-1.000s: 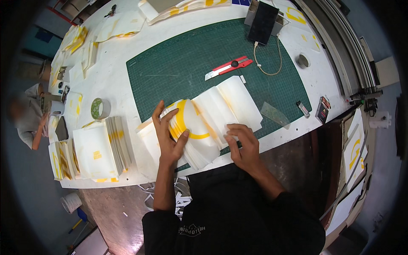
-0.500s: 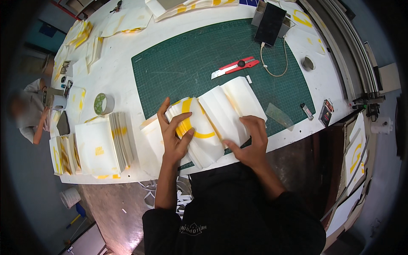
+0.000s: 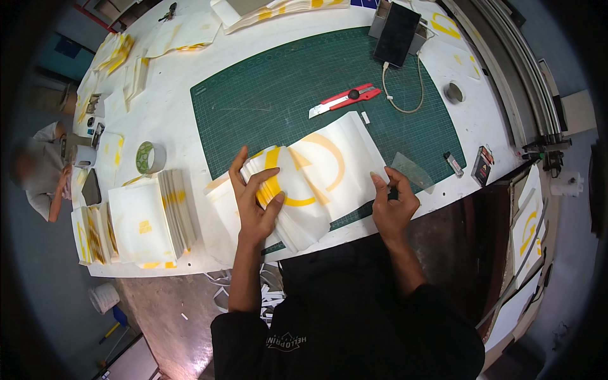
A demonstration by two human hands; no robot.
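Near the middle of the table's front edge, the left hand, its fingers half spread, holds the left end of a folded bundle of yellow-printed white sheets lying across the cutting mat's near edge. An opened-out sheet reaches rightward to the right hand, narrowly parted, thumb at the sheet's edge; whether it pinches cannot be told.

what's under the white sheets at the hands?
The green cutting mat shows past their far and near edges, and another pale sheet seems to run under their left side. Directly beneath can't be seen: the white sheets cover it.
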